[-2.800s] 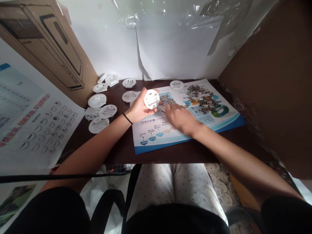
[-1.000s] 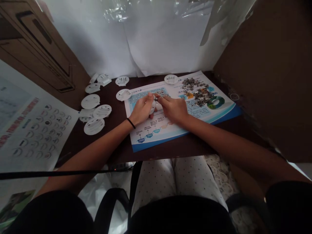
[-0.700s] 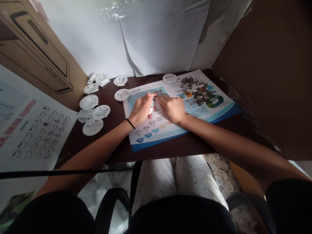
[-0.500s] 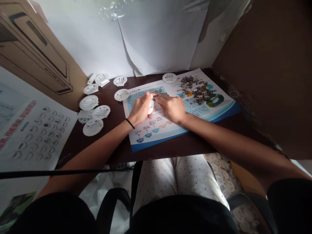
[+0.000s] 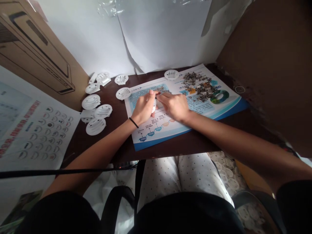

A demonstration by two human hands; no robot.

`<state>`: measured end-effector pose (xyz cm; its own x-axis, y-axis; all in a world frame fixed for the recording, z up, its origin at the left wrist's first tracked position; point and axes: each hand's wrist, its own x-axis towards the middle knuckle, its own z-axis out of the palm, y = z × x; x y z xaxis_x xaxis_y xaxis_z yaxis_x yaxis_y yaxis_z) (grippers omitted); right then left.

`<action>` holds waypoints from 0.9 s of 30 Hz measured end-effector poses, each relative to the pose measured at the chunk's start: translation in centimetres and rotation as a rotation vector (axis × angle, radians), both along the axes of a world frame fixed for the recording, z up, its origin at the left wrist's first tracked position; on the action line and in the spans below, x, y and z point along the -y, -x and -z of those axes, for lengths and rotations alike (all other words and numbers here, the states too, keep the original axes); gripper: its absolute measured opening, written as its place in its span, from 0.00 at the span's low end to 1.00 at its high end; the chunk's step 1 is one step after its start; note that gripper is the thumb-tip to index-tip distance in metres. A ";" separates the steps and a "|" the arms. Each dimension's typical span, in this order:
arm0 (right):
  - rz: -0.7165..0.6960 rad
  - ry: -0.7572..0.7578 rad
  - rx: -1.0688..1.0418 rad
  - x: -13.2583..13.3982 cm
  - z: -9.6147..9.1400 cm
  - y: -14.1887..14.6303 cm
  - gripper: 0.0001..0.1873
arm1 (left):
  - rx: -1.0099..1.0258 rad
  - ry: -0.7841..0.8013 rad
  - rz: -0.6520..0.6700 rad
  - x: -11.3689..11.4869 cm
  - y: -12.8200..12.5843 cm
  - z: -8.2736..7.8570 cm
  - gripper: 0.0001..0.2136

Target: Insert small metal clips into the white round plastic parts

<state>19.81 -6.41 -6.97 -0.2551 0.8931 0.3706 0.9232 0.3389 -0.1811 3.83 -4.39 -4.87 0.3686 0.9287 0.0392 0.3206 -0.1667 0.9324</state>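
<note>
My left hand [image 5: 144,107] is closed around a round white plastic piece [image 5: 154,106], which is tipped on edge and mostly covered by the fingers. My right hand [image 5: 175,105] meets it from the right, with its bent fingertips against the piece near my left thumb. Whether those fingers pinch something small is hidden. Just behind the hands lies a small heap of metal bits [image 5: 162,90] on a printed sheet [image 5: 168,125]. Larger piles of small metal parts [image 5: 204,92] spread over the sheet's right side.
Several round white plastic pieces [image 5: 96,126] with slots lie on the dark table [image 5: 117,139] at the left. Another white disc [image 5: 171,74] rests at the back. Cardboard [image 5: 41,48] walls the left, a brown panel [image 5: 268,71] the right. A thin ring [image 5: 240,89] lies at the right.
The whole view has shifted slightly, so the table and its contents sit a little farther right. Both hands stay together at the white piece, with only small finger movement.
</note>
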 end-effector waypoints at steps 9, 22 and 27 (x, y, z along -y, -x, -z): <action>0.008 0.006 -0.030 0.0 -0.1 0.1 0.21 | 0.002 -0.007 -0.003 -0.1 0.0 0.3 0.36; -0.066 0.095 -1.009 -1.3 -2.1 -2.0 0.16 | 0.176 0.405 -0.051 -1.4 0.2 -1.1 0.32; -0.170 0.222 -1.010 -1.5 -0.5 -1.6 0.11 | 0.228 0.475 -0.028 -1.4 0.4 -1.2 0.31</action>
